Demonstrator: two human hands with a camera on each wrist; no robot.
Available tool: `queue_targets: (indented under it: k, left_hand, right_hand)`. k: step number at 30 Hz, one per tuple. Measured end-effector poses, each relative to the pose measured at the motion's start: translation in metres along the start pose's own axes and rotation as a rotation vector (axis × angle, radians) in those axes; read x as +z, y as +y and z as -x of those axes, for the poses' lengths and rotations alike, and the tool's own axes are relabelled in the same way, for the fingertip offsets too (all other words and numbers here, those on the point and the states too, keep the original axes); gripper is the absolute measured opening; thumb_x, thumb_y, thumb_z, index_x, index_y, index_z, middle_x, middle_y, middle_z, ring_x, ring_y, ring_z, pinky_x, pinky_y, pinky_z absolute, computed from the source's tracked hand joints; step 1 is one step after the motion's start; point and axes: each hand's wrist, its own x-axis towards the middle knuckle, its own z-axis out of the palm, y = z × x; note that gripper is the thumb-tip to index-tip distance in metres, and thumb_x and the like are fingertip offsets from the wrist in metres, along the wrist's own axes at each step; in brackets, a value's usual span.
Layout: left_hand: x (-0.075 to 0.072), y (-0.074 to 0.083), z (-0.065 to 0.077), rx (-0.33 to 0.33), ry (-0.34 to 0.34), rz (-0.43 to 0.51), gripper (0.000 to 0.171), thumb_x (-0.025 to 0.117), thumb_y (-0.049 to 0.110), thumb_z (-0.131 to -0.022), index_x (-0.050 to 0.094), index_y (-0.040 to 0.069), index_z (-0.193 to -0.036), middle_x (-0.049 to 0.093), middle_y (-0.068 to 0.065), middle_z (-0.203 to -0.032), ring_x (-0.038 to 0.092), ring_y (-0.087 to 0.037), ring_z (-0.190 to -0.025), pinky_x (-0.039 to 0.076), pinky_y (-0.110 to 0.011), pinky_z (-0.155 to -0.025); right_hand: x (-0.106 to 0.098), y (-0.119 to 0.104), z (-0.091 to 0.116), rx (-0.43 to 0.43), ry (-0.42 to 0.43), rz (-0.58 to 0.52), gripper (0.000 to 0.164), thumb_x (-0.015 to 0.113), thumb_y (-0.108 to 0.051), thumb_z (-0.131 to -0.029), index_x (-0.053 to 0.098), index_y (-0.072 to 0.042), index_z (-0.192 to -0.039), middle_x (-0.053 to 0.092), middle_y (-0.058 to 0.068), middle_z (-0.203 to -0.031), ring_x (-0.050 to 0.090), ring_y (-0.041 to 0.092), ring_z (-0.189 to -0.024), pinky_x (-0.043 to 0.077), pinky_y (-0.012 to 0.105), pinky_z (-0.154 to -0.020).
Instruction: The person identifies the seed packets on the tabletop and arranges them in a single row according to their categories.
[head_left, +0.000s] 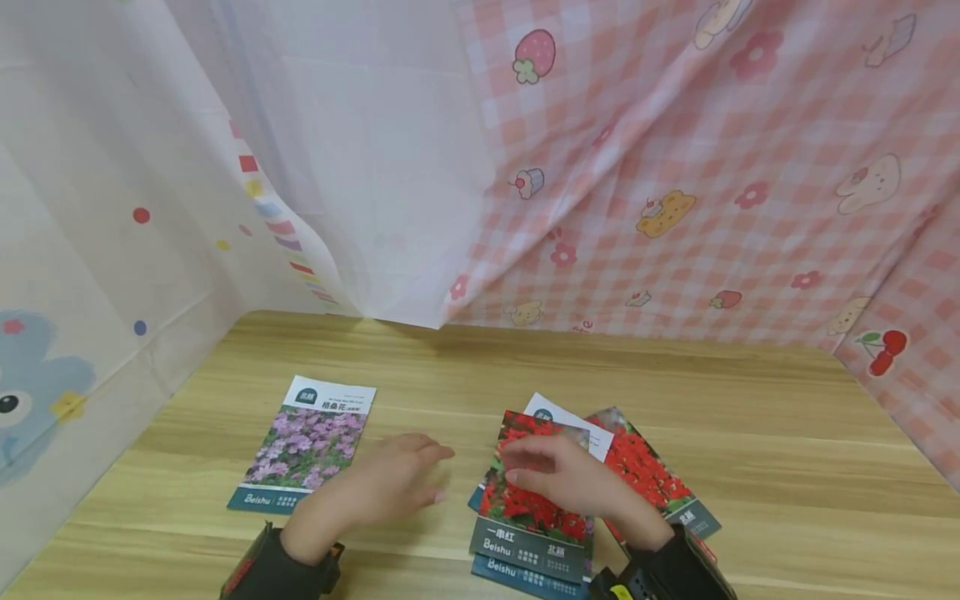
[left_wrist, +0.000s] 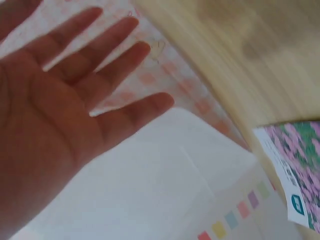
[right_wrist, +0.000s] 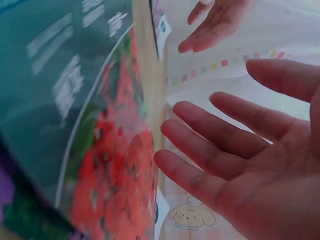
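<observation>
A flower seed packet with a purple-flower picture (head_left: 307,446) lies on the left of the table. My left hand (head_left: 393,479) is just right of it, fingers extended and holding nothing; the left wrist view shows the spread palm (left_wrist: 55,110). Toward the right, a red-flower seed packet (head_left: 517,512) lies on top of others. My right hand (head_left: 562,479) hovers over it with loosely spread fingers (right_wrist: 205,150) and an empty palm. Under that packet, a white-topped packet (head_left: 592,435) shows only at its edges. Another red-flower packet (head_left: 652,467) sticks out at an angle on the right.
The wooden table (head_left: 420,375) carries the packets. Behind it hangs a pink checked cloth (head_left: 675,275) with cartoon prints, beside a white cloth (head_left: 375,167). Another white cloth panel (head_left: 97,275) borders the left side. Dark bands with devices are on both wrists.
</observation>
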Motion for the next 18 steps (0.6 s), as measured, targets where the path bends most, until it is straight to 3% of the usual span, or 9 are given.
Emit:
queue_targets:
  k: [5, 10, 14, 18]
  left_hand:
    - [0.008, 0.008, -0.002, 0.015, -0.12, -0.03, 0.046, 0.065, 0.026, -0.084, 0.055, 0.006, -0.124, 0.052, -0.013, -0.124, 0.043, -0.032, -0.119, 0.03, -0.059, -0.096]
    - [0.015, 0.015, -0.004, -0.007, -0.21, -0.041, 0.051, 0.065, 0.03, -0.084, 0.052, 0.01, -0.129, 0.048, -0.01, -0.132, 0.036, -0.031, -0.126, 0.024, -0.061, -0.099]
    - [0.019, 0.018, -0.003, -0.014, -0.244, -0.045, 0.056, 0.064, 0.032, -0.084, 0.049, 0.011, -0.133, 0.044, -0.008, -0.136, 0.033, -0.03, -0.129, 0.02, -0.061, -0.1]
    - [0.021, 0.02, -0.002, 0.0, -0.243, -0.061, 0.058, 0.064, 0.032, -0.083, 0.047, 0.01, -0.134, 0.042, -0.009, -0.138, 0.031, -0.03, -0.13, 0.02, -0.062, -0.1]
  right_hand:
    - [0.001, 0.002, 0.004, 0.005, -0.096, 0.108, 0.04, 0.056, -0.02, -0.091, 0.053, 0.002, -0.124, 0.056, 0.014, -0.121, 0.051, 0.029, -0.112, 0.044, 0.045, -0.089]
    - [0.003, 0.003, 0.006, 0.002, -0.179, 0.247, 0.042, 0.059, -0.023, -0.09, 0.053, -0.004, -0.126, 0.057, 0.007, -0.12, 0.053, 0.018, -0.101, 0.045, 0.037, -0.085]
    - [0.005, 0.004, 0.008, 0.001, -0.238, 0.339, 0.046, 0.06, -0.023, -0.088, 0.05, -0.008, -0.131, 0.052, 0.006, -0.128, 0.05, 0.019, -0.111, 0.042, 0.039, -0.092]
    - [0.006, 0.004, 0.01, 0.033, -0.275, 0.378, 0.052, 0.061, -0.025, -0.088, 0.046, -0.011, -0.135, 0.044, 0.005, -0.137, 0.037, 0.025, -0.127, 0.035, 0.045, -0.099]
